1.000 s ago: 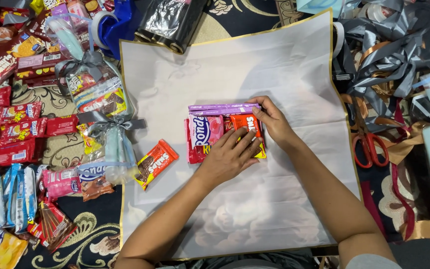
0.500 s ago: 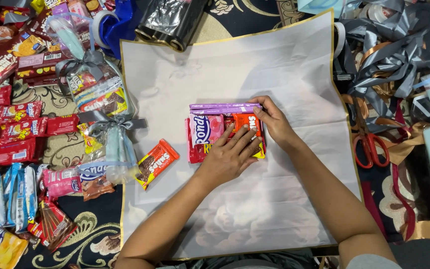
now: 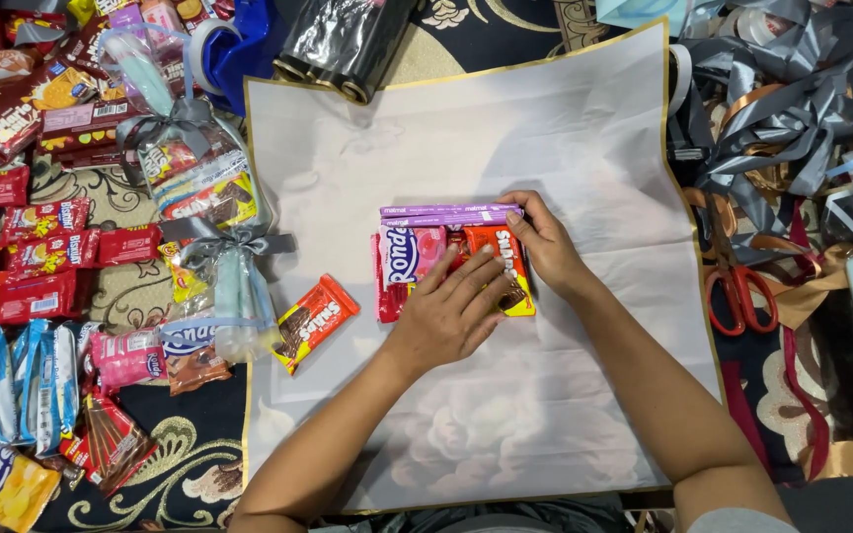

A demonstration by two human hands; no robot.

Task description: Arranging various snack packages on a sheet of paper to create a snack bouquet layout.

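A small stack of snack packs lies in the middle of a white wrapping sheet [image 3: 565, 128]: a pink pack [image 3: 409, 255], an orange pack [image 3: 502, 249] and a thin purple pack [image 3: 441, 213] along the top. My left hand [image 3: 449, 312] lies flat on the pink and orange packs, fingers spread. My right hand [image 3: 543, 243] holds the stack's right end, fingertips on the purple pack. A loose orange snack pack [image 3: 316, 321] lies on the sheet to the left.
Many red, pink and blue snack packs [image 3: 37, 266] cover the patterned floor at left. Clear wrapped bundles with grey bows [image 3: 199, 207] sit beside the sheet. Black foil rolls [image 3: 343, 44] lie above. Red-handled scissors [image 3: 737, 286] and grey ribbons [image 3: 782, 109] are at right.
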